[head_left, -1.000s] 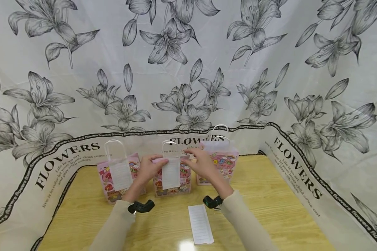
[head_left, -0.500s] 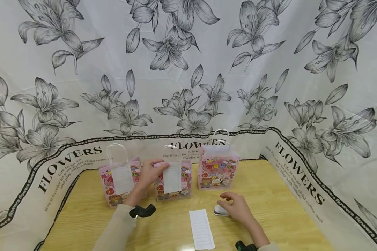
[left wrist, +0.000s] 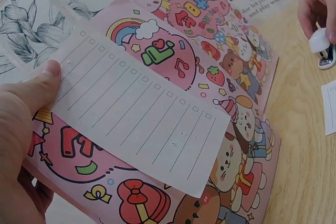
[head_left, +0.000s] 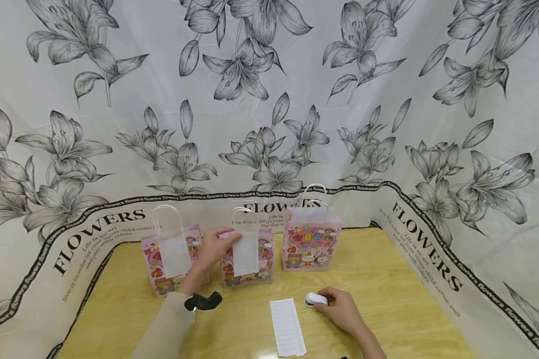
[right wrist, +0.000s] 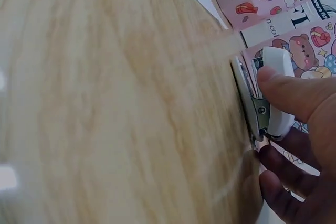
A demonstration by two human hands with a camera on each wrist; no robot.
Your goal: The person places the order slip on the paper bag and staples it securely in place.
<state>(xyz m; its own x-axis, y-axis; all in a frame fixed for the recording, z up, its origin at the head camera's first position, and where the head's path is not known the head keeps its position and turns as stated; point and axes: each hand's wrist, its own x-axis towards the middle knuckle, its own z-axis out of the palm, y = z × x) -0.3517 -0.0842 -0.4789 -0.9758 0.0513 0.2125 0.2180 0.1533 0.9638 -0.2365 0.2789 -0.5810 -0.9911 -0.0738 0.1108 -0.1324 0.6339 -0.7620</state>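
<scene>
My left hand (head_left: 215, 248) pinches a lined paper slip (left wrist: 139, 106) against the top edge of the middle pink gift bag (head_left: 266, 257); the thumb lies on the slip's upper end, the fingers behind the bag. Small checkboxes run along the slip's lines. At the right of the table, my right hand (head_left: 341, 308) grips a small white stapler (head_left: 316, 299). In the right wrist view the thumb presses on the white top of the stapler (right wrist: 280, 93), whose metal base faces the table.
A second gift bag (head_left: 193, 249) with a slip on its front stands at left, and a third bag (head_left: 312, 247) at back right. Another lined slip (head_left: 287, 326) lies on the wooden table (head_left: 386, 279) in front. A flower-printed cloth (head_left: 269, 124) hangs behind and around the sides.
My right hand has left the middle bag, come down to the right and taken hold of the stapler. The left hand keeps its pinch on the slip and bag.
</scene>
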